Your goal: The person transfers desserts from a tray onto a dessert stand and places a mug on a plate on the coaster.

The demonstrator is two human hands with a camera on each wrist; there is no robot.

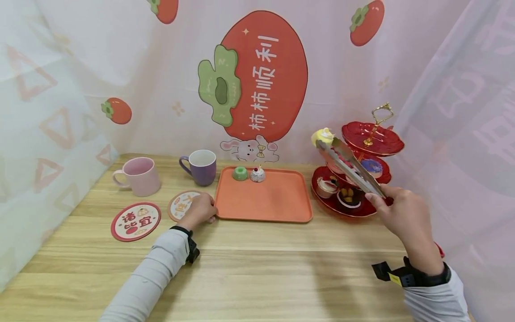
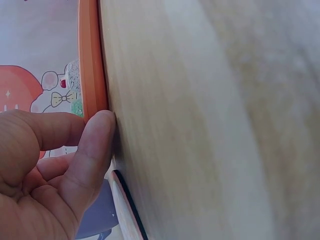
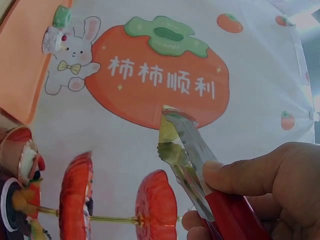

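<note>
My left hand pinches the near left corner of an orange tray between thumb and fingers; the left wrist view shows the tray's rim close up. Two small cakes stand at the tray's far left, a green ring-shaped one and a white speckled one with a red topping. In my right hand are metal tongs with red handles. Their tips hold a yellow cake in the air, beside the top plate of a red tiered stand.
Cupcakes and a dark tart sit on the stand's lower tiers. Left of the tray are a purple mug, a pink mug and two round coasters, one red-rimmed. A printed curtain hangs behind the table.
</note>
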